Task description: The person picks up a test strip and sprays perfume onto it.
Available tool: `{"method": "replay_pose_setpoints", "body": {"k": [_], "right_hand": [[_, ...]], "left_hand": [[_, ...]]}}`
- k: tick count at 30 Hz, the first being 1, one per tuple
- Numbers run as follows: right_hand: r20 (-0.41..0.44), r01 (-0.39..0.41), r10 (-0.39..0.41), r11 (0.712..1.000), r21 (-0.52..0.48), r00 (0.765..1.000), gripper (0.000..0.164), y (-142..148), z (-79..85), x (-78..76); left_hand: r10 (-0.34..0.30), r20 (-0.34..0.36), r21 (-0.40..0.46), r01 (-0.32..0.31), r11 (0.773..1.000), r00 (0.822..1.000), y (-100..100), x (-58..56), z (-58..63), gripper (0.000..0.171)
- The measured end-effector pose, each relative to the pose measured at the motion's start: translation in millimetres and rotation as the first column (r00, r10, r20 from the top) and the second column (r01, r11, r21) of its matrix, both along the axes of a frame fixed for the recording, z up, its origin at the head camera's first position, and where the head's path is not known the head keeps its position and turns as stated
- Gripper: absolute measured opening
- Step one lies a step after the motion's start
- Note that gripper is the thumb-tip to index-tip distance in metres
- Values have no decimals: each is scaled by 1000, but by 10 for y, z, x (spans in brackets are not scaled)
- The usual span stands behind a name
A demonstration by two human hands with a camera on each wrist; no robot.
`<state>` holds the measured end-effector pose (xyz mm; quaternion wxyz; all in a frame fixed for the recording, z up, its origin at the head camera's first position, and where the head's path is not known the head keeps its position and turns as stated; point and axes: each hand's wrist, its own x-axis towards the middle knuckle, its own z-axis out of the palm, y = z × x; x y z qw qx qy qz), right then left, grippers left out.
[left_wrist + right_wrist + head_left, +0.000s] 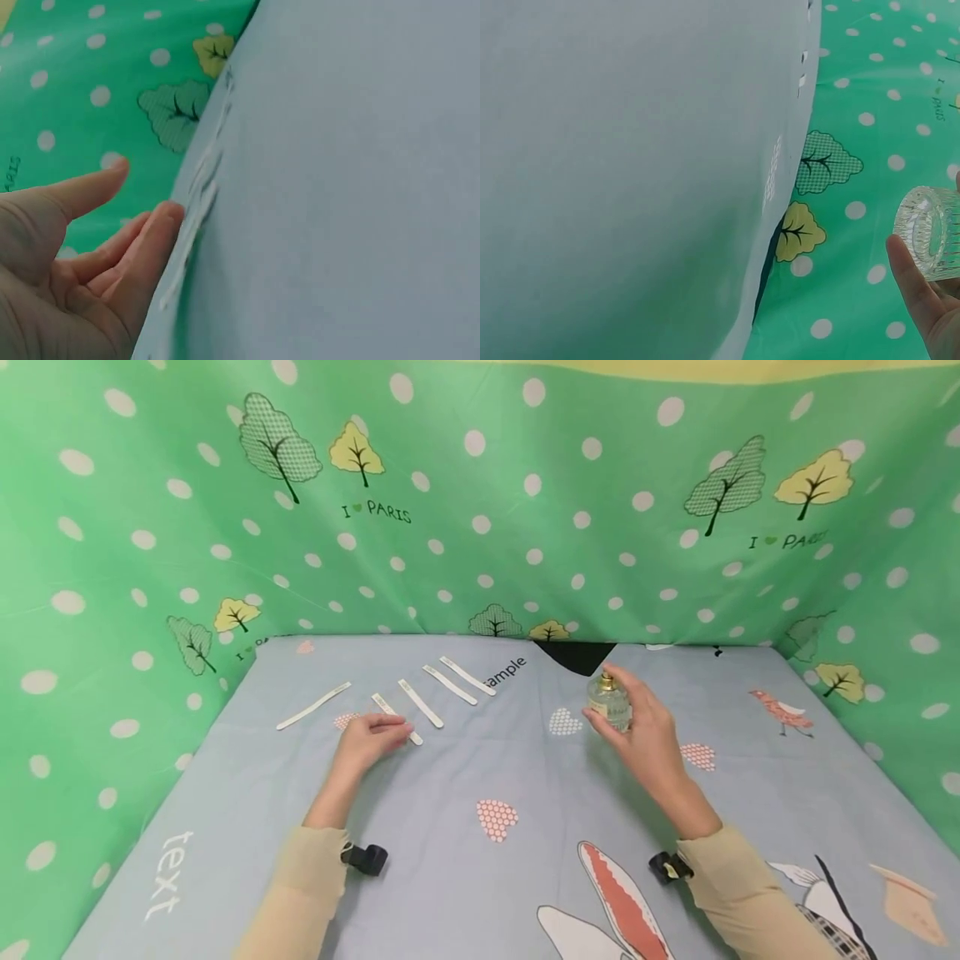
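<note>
My right hand (649, 739) holds a clear glass perfume bottle (617, 703) with a gold neck, above the table at right of centre. A finger lies at the bottle's top and the thumb at its lower side. In the right wrist view the ribbed glass base of the bottle (930, 232) shows. My left hand (369, 739) hovers over a white paper test strip (384, 703), partly hiding it. Thumb and fingers stand apart in the left wrist view, with nothing between them. Several like strips lie near it, such as one test strip (422, 703) just to the right.
A lone test strip (313, 707) lies slanted at the far left of the group. The grey-blue printed cloth (450, 893) covers the table. Behind and at both sides hangs a green dotted curtain (480, 552).
</note>
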<state>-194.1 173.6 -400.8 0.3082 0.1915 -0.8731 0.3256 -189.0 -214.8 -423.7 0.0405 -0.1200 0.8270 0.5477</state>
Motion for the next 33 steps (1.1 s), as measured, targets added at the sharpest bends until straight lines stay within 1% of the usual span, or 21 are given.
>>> {"method": "replay_pose_setpoints", "body": {"k": [1, 3, 4, 6, 7, 8, 10, 13, 15, 17, 19, 21, 23, 26, 29, 33], "right_hand": [[0, 0, 0, 1000, -3, 1000, 72, -3, 5, 2], [-3, -1, 1, 1000, -4, 1000, 72, -7, 13, 7], [-4, -3, 3, 1000, -4, 1000, 73, -9, 15, 7], [-5, -4, 4, 1000, -6, 1000, 73, -13, 22, 6], [-4, -4, 4, 1000, -6, 1000, 73, -15, 27, 5], [-4, -4, 4, 1000, -6, 1000, 73, -17, 33, 4], [-5, -4, 4, 1000, -7, 1000, 73, -19, 45, 3], [-8, -5, 4, 1000, -8, 1000, 73, -17, 56, 2], [-10, -7, 7, 1000, -8, 1000, 73, -13, 56, 2], [-10, -7, 7, 1000, -8, 1000, 73, -7, 52, 2], [-10, -6, 6, 1000, -8, 1000, 73, -1, 46, 3], [-8, -3, 3, 1000, -9, 1000, 73, 4, 42, 3], [-7, -1, 1, 1000, -8, 1000, 72, 8, 40, 3], [-5, -4, 4, 1000, -8, 1000, 72, 8, 41, 0], [-6, -13, 13, 1000, -7, 1000, 73, 3, 39, -5], [-7, -28, 28, 1000, -10, 1000, 73, -8, 27, -8]], "left_hand": [[6, 24, -1, -6, 1000, 1000, -21, 2, -32, 41], [13, 50, -34, -11, 999, 999, -39, 2, -81, 38], [14, 59, -68, -10, 998, 998, -40, -1, -102, 37], [9, 45, -140, -3, 990, 999, -31, -14, -142, 36], [7, 33, -187, -1, 982, 999, -16, -17, -143, 37], [2, 20, -234, 2, 972, 1000, 3, -18, -136, 38], [-14, 1, -335, 13, 942, 1000, 43, -26, -127, 41], [-39, -9, -435, 32, 900, 999, 106, -47, -111, 47], [-48, 3, -485, 44, 874, 999, 143, -62, -106, 50], [-40, 14, -523, 42, 851, 999, 173, -77, -101, 52], [-23, 25, -552, 33, 833, 999, 202, -88, -99, 52], [-8, 31, -568, 24, 823, 999, 223, -95, -99, 48], [5, 43, -576, 21, 817, 999, 242, -93, -97, 43], [11, 57, -578, 24, 816, 998, 252, -85, -89, 36], [20, 65, -566, 21, 824, 998, 242, -72, -78, 30], [40, 78, -542, 9, 841, 996, 199, -52, -71, 24]]}}
